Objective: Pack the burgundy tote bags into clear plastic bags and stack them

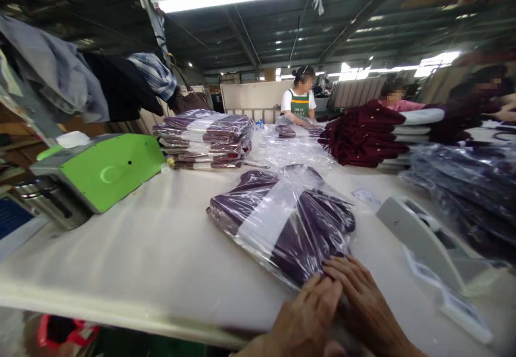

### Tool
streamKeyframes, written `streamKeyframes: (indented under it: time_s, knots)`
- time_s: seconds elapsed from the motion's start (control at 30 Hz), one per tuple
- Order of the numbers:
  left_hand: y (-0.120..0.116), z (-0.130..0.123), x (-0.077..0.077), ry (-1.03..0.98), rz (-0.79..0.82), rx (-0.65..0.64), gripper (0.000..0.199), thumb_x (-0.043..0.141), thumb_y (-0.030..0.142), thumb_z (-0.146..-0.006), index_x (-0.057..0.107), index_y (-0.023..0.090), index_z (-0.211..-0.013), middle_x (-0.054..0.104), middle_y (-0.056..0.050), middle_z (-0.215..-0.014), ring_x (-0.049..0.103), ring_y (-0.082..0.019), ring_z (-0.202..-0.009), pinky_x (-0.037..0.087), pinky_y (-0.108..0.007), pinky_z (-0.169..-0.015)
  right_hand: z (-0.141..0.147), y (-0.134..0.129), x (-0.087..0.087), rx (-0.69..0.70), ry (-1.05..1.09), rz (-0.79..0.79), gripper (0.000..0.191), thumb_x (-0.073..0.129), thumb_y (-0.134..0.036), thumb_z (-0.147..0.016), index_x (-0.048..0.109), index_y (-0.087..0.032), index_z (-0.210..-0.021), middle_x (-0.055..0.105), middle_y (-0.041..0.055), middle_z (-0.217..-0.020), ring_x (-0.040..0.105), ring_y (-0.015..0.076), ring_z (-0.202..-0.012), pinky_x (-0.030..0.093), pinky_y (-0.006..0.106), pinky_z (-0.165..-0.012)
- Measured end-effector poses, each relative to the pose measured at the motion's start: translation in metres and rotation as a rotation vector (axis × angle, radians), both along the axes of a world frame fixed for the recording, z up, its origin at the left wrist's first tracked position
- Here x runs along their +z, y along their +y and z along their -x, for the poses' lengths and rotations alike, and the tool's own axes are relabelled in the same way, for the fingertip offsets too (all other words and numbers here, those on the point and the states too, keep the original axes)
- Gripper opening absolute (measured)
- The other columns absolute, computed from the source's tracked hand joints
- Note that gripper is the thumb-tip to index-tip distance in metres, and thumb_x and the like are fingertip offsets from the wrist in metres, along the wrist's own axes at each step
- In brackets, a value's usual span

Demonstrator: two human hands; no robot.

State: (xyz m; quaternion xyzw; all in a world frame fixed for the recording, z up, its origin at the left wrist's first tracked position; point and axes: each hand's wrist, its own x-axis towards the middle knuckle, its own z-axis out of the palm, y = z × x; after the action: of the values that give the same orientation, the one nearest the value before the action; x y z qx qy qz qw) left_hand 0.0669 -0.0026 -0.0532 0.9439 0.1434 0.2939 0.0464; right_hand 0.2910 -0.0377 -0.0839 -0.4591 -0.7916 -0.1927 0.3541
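Note:
A dark purple folded garment (306, 233) with a white paper band (266, 220) lies on the table inside a clear plastic bag (229, 228). Both my hands are at the bag's near right end. My left hand (312, 308) has its fingers curled and closed on the edge of the plastic. Close beside it, my right hand (360, 290) grips the same edge, fingers bent over the bag and held together. The thumbs and the plastic beneath my palms are hidden.
Bagged garments form a stack (205, 139) at the back left, near a green machine (113, 166) and a steel flask (56, 204). A tape dispenser (423, 233) and more bagged garments (467, 190) are at right. Maroon garments (363, 134) are piled behind; a co-worker (298, 99) stands beyond.

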Motion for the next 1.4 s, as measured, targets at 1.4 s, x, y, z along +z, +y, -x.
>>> streamKeyframes:
  time_s: [1.4]
  knots:
    - [0.109, 0.073, 0.033, 0.016, -0.198, 0.347, 0.043, 0.046, 0.014, -0.099, 0.051, 0.020, -0.141, 0.069, -0.008, -0.132, 0.061, -0.019, -0.126, 0.041, -0.039, -0.115, -0.006, 0.023, 0.094, -0.086, 1.850, 1.448, 0.052, 0.084, -0.053, -0.073, 0.077, -0.018, -0.111, 0.079, 0.0119, -0.103, 0.075, 0.0318, -0.100, 0.059, 0.042, -0.097]
